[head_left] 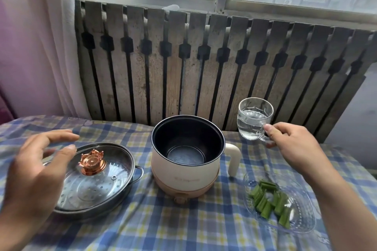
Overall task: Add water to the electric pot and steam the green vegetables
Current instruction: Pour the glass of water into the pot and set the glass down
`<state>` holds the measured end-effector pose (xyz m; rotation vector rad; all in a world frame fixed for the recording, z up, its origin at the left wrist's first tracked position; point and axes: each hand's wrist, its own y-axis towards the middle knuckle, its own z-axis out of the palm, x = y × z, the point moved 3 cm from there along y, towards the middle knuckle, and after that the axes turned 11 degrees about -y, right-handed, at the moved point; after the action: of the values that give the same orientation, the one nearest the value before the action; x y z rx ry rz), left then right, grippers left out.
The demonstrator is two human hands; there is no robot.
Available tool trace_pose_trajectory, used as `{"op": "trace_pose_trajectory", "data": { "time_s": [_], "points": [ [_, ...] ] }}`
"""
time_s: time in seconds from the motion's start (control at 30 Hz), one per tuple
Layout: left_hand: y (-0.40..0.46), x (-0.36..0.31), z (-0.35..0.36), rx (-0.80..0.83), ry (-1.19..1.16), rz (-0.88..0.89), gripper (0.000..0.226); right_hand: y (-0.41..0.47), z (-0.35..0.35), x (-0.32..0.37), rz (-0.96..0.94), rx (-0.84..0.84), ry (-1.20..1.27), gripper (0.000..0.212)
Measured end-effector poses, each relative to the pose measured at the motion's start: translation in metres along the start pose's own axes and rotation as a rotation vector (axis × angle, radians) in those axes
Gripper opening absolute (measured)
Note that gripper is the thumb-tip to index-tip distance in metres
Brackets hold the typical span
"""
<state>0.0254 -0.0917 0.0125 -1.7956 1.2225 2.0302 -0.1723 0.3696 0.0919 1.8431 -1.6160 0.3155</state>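
My right hand (293,138) is gripping the glass cup (254,121) by its handle, thumb on top, other fingers curled under; the cup is sitting upright in the air, partly filled with water, up and to the left of my knuckles; it is hanging just right of the pot (186,155) and above the pot's rim level, not touching it.

My left hand (38,167) is hovering spread and relaxed, fingers apart, gripping nothing; it is floating over the left edge of the glass lid (98,183); I cannot tell whether the fingertips are touching the glass.

The lid is lying on a perforated steamer tray (134,175), just right of my left palm; its copper knob (92,162) is standing just right of my left thumb.

The pot is sitting open between both hands on the checked tablecloth (163,224); its dark interior is looking empty; its handle (233,158) is pointing toward my right wrist; the dial (180,198) is facing me.

The green vegetables (271,201) are lying cut in a clear dish (302,216), below my right hand and just left of my right forearm, near the pot but apart from it.
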Motion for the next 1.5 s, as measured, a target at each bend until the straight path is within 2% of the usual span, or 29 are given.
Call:
{"op": "trace_pose_trajectory", "data": {
  "time_s": [0.2,0.4,0.9,1.5],
  "points": [
    [-0.002,-0.006,0.000,-0.026,0.013,0.011,0.027,-0.010,-0.006,0.033,-0.029,-0.011,0.055,0.020],
    [0.000,-0.001,-0.007,-0.029,0.012,0.008,0.030,-0.019,-0.002,0.060,-0.056,-0.007,0.068,0.037],
    [-0.002,-0.009,-0.004,-0.019,0.008,-0.006,0.028,-0.030,0.020,0.082,-0.106,-0.003,0.082,0.038],
    [-0.003,-0.010,-0.003,-0.030,-0.027,0.017,0.025,-0.050,0.059,0.098,-0.213,0.000,-0.024,0.035]
  ]
}}
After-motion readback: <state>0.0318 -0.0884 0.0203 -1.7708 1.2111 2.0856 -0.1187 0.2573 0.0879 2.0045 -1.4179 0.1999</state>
